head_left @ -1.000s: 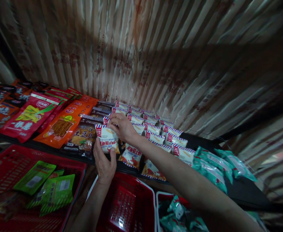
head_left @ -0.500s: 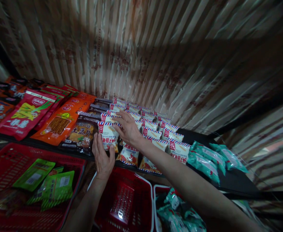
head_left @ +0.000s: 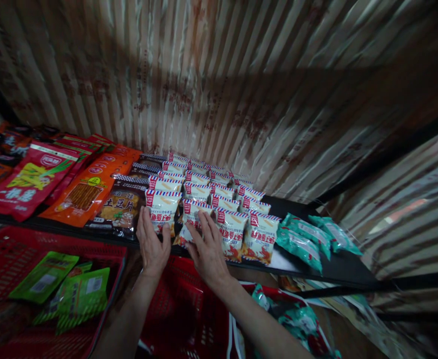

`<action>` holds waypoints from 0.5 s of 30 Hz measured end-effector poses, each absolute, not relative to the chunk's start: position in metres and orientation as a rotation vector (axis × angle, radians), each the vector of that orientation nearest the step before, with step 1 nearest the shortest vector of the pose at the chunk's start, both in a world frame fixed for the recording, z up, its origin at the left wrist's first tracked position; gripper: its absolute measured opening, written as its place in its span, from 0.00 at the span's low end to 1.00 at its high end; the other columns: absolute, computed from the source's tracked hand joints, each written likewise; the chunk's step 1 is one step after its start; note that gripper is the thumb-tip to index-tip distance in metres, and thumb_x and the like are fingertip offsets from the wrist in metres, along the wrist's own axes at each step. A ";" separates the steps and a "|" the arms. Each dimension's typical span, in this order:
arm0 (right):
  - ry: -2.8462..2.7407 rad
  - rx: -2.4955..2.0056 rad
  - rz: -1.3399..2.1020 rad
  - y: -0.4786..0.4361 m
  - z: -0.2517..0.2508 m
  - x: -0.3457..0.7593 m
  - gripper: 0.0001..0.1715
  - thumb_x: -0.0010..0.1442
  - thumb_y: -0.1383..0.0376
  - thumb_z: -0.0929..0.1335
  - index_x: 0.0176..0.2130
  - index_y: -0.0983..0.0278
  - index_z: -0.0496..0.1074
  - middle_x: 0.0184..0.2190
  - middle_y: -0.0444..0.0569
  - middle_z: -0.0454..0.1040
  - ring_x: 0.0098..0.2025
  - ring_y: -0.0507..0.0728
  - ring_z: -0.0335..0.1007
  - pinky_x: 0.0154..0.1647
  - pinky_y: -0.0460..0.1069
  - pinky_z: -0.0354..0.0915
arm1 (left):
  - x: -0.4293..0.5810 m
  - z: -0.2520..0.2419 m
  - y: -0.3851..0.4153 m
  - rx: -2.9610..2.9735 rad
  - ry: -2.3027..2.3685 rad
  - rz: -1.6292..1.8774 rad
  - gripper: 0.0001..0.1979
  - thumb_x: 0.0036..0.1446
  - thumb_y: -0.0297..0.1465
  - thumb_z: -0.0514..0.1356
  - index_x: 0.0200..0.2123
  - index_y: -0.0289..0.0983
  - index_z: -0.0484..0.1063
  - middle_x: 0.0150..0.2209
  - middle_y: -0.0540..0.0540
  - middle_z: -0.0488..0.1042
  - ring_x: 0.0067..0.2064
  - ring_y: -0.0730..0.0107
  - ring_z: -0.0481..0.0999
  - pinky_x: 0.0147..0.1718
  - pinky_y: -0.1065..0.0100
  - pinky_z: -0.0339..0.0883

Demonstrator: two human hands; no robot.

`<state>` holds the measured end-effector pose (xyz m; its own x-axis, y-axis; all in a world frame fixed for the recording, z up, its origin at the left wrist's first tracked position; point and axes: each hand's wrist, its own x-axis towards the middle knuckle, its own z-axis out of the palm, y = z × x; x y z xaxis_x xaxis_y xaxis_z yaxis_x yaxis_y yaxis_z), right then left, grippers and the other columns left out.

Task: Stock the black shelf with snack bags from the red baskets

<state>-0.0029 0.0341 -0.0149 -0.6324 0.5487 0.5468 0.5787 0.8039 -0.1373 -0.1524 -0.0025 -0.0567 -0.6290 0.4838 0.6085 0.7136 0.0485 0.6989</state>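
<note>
Several small white snack bags (head_left: 227, 230) with red and blue striped top edges stand in rows on a black shelf. My left hand (head_left: 153, 245) rests its fingers against the left side of the front-left white bag (head_left: 163, 207), thumb apart from the fingers. Just right of it, my right hand (head_left: 208, 249) lies with fingers stretched over the front of the second white bag (head_left: 192, 211), covering part of it. Neither hand is wrapped around a bag.
Dark potato-chip bags (head_left: 123, 204), an orange bag (head_left: 87, 192) and red bags (head_left: 35, 174) stand to the left. Teal packets (head_left: 301, 244) lie right on the shelf (head_left: 348, 271). Below are red baskets (head_left: 117, 279), one with green packets (head_left: 86, 296). Corrugated sheeting (head_left: 189, 80) rises behind.
My right hand has moved down and toward me, from above the rows to the front of the second bag. My left hand stays beside the front-left bag. The view has shifted slightly.
</note>
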 end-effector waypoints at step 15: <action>-2.344 -0.774 -0.146 0.040 -0.032 -0.011 0.30 0.58 0.74 0.64 0.59 0.61 0.61 0.68 0.56 0.42 0.68 0.65 0.40 0.59 0.64 0.59 | -0.150 -0.066 -0.003 -1.208 -2.093 -1.552 0.36 0.58 0.35 0.55 0.65 0.30 0.44 0.62 0.26 0.55 0.64 0.48 0.54 0.58 0.48 0.53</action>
<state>-0.0114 0.0397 -0.0324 -0.6099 0.4931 0.6204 0.5663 0.8188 -0.0941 -0.1498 -0.0031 -0.0664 -0.6161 0.4582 0.6406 0.7461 0.0789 0.6611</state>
